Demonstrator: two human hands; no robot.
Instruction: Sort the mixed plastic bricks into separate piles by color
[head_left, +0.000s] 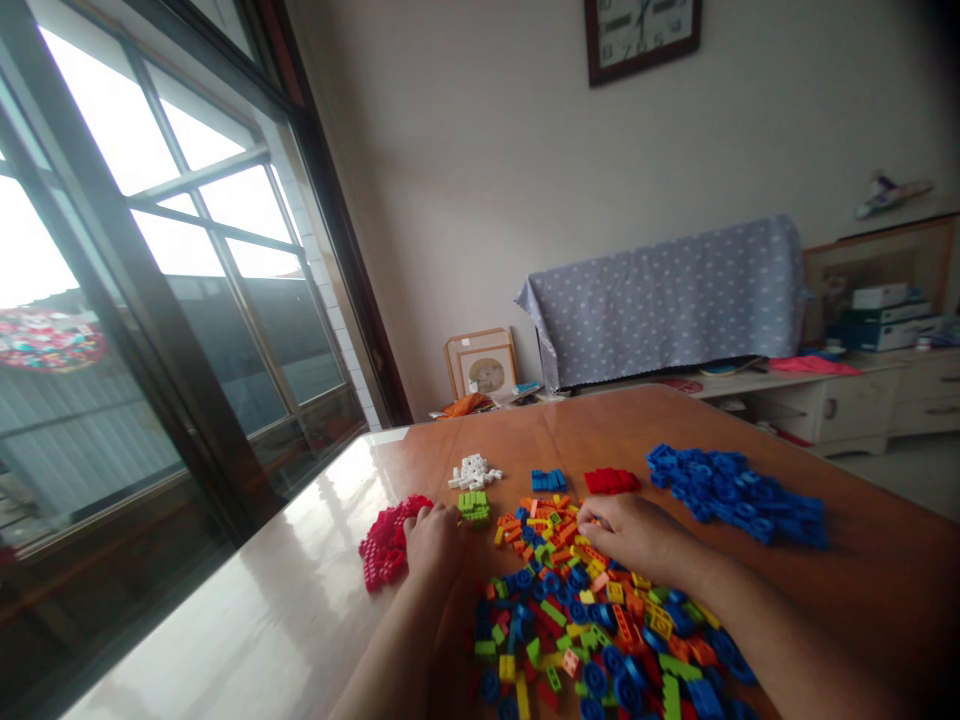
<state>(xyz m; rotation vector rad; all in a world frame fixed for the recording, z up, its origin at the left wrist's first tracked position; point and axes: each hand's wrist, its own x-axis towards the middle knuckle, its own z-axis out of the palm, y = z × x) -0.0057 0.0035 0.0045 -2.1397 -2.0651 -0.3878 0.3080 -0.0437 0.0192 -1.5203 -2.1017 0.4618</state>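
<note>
Left grip (pixel 433 540) curled, touching red pile (pixel 384 550); can't tell if it holds anything. Right grip (pixel 637 535) fingertips in mixed pile (pixel 570 605) on surface (pixel 300 600), closure unclear. Bricks likely light, rigid, slick: pinch flat sides.

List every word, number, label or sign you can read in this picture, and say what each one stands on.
Nothing can be read for certain.
Wall clock: numerals on its dial, too blurred to read.
Boxes on the sideboard: any print too small to read.
Framed picture: no lettering to make out.
Toy bricks on the table: no lettering shows.
</note>
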